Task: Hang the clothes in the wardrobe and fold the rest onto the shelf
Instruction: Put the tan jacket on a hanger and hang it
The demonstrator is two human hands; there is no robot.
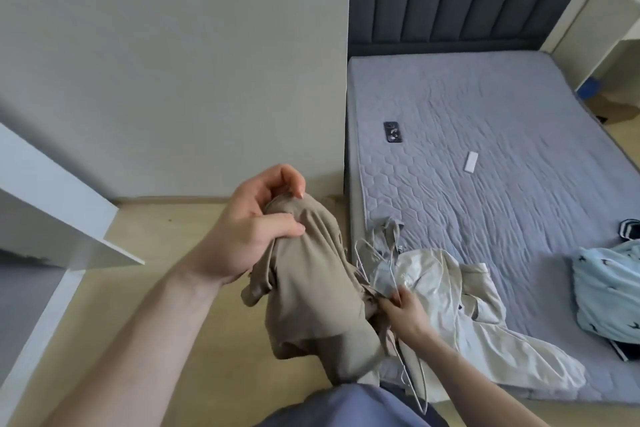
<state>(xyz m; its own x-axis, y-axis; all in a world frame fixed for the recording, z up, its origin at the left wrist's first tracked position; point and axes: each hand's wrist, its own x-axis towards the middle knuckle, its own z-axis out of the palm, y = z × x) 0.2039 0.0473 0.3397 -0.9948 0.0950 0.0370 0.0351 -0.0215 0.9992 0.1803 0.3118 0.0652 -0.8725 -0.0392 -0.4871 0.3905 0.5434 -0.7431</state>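
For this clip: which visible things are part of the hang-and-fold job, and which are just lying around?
Part of the job:
tan garment, gripped by left hand
wire hangers, by right hand
cream garment
light blue garment
white wardrobe panel

Lying about on the mattress:
black phone
white remote

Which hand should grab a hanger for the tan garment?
Right. The right hand already touches the wire hangers at the bed edge, while the left hand grips the tan garment.

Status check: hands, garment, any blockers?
Left hand grips tan garment at its top, held off the bed. Right hand pinches its lower edge beside wire hangers. Not yet hung. Cream garment under the hangers.
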